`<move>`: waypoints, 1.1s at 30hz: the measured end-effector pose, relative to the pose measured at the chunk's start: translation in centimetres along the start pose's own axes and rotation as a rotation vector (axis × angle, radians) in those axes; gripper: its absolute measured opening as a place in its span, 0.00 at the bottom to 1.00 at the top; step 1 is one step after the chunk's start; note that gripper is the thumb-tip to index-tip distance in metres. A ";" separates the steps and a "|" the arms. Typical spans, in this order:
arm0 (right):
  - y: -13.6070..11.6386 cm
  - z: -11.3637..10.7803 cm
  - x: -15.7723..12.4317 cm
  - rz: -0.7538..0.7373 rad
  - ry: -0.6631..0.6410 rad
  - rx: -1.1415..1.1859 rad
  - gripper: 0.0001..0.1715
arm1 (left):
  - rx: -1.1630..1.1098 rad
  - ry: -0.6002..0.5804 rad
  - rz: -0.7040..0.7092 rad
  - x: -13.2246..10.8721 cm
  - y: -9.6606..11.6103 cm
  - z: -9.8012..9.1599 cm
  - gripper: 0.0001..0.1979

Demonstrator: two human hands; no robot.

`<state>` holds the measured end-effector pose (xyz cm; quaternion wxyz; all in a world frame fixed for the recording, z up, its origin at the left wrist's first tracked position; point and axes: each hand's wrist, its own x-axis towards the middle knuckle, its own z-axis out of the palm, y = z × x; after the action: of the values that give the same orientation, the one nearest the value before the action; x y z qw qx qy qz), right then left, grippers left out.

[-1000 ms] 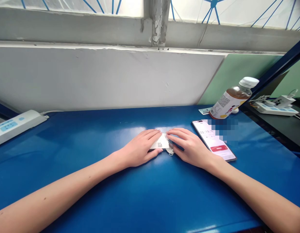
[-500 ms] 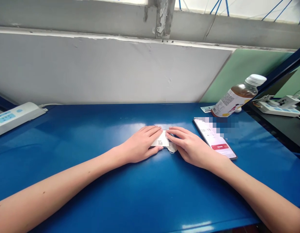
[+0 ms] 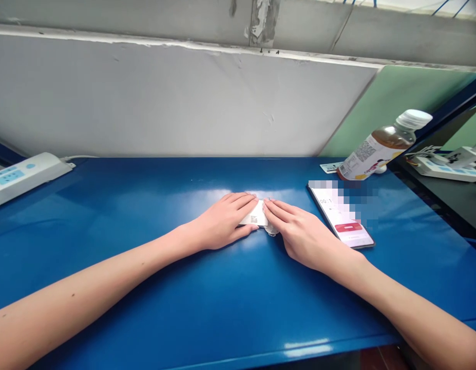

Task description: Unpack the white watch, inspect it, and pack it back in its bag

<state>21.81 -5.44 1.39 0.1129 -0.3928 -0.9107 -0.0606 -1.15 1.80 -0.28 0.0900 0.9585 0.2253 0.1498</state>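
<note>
A small flat white piece (image 3: 260,218) with a printed square code lies on the blue table at the centre. My left hand (image 3: 226,221) is closed on it, fingers over its top and thumb along its near edge. At its right end, my right hand (image 3: 293,228) has its fingers pressed together, the tips touching the white piece. Under those fingers shows part of a round, pale piece with a toothed edge (image 3: 271,230); the rest of it is covered. The right thumb is hidden.
Right of my hands lies a phone (image 3: 353,226) with a timer screen. Behind it a bottle of brown drink (image 3: 380,149) stands beside a small card (image 3: 330,167). A power strip (image 3: 25,177) sits at the left edge, another power strip (image 3: 449,168) at the far right.
My right hand's fingers have drawn together and lie flatter over the round piece, covering more of it. The left hand keeps its hold. The view has tipped slightly downward.
</note>
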 end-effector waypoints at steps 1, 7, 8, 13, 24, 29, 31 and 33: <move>0.0 -0.1 0.0 0.012 0.002 0.025 0.37 | -0.002 0.001 -0.001 0.0 0.0 0.0 0.27; 1.0 -0.1 0.1 0.108 0.069 0.249 0.30 | -0.039 0.009 0.004 -0.1 -0.2 0.1 0.27; 1.2 -0.1 0.1 0.120 0.078 0.271 0.29 | -0.045 0.006 0.002 -0.1 -0.2 0.1 0.27; 1.4 0.0 0.1 0.131 0.105 0.182 0.26 | -0.069 0.009 0.002 -0.1 -0.3 0.0 0.26; 2.4 0.9 -0.1 0.151 0.212 0.146 0.22 | -0.121 0.028 0.029 -0.2 -0.1 -0.3 0.24; 2.7 0.4 0.0 0.114 0.244 0.157 0.15 | -0.133 0.053 0.118 -0.1 0.0 -0.4 0.24; 2.8 0.0 0.0 0.091 0.268 0.123 0.13 | -0.126 0.060 0.112 -0.1 0.0 -0.5 0.24; 3.0 -0.6 0.0 0.087 0.311 0.095 0.11 | -0.109 0.067 0.073 -0.1 0.0 -0.5 0.24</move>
<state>24.07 -3.56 2.01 0.2736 -0.4120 -0.8661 -0.0727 -1.40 1.81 0.16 0.1287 0.9542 0.1845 0.1973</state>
